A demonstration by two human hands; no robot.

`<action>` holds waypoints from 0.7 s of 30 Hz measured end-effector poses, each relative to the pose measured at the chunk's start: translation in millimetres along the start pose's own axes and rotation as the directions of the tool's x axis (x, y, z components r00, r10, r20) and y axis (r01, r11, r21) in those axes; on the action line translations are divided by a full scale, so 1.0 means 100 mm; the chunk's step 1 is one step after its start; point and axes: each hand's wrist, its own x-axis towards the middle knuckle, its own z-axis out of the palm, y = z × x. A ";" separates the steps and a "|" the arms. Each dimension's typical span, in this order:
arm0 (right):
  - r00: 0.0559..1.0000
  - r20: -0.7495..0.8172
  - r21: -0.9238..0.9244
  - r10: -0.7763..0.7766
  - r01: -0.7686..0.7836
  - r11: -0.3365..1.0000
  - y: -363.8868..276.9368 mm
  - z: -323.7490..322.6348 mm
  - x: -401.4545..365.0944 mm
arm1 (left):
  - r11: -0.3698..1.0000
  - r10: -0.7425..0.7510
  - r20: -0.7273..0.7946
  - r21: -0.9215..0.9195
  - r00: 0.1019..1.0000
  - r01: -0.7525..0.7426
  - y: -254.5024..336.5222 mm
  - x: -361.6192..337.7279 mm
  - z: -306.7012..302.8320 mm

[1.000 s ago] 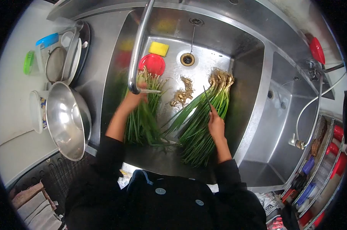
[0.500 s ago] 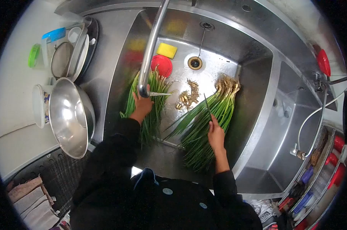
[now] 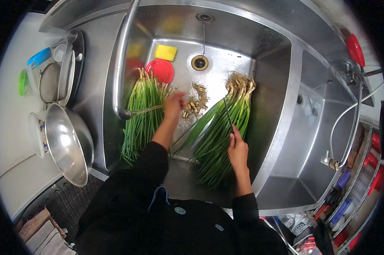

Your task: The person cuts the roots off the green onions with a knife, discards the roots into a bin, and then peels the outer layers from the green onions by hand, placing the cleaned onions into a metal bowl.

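Note:
My right hand [image 3: 238, 148] is closed round the handle of a knife [image 3: 227, 114], whose dark blade points away from me over the uncut bunch of green onions [image 3: 226, 131]. That bunch lies on the right of the sink, its brown roots at the far end. My left hand [image 3: 175, 106] hovers between the two bunches, beside a small heap of cut-off roots [image 3: 197, 100]; its fingers are blurred. On the left lies another bunch of green onions [image 3: 143, 110] with trimmed white ends.
Over the sink's left side curves a metal tap [image 3: 123, 76], a thin stream at its mouth. Near the drain [image 3: 199, 63] are a red round lid or dish [image 3: 160, 70] and a yellow sponge [image 3: 165, 52]. A steel bowl [image 3: 69, 144] stands left; a second basin [image 3: 304, 140] adjoins right.
My left hand has come off the left bunch and moved right, towards the cut roots. My right hand keeps the knife over the right bunch. The view has shifted slightly.

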 end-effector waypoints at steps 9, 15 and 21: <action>0.984 -0.180 -0.020 -0.011 0.007 1.000 0.06 -0.28 0.05 | 0.478 0.139 0.193 0.846 0.971 -0.236 -1.31 0.60 1.45; 0.993 -0.118 -0.086 -0.013 0.003 0.996 0.01 -0.32 0.19 | 0.742 0.166 0.216 0.615 0.962 -0.267 -1.04 0.44 1.22; 0.999 -0.044 -0.152 -0.019 0.012 0.988 -0.07 -0.29 0.16 | 0.685 0.079 0.342 0.664 0.936 -0.300 -0.65 0.24 0.82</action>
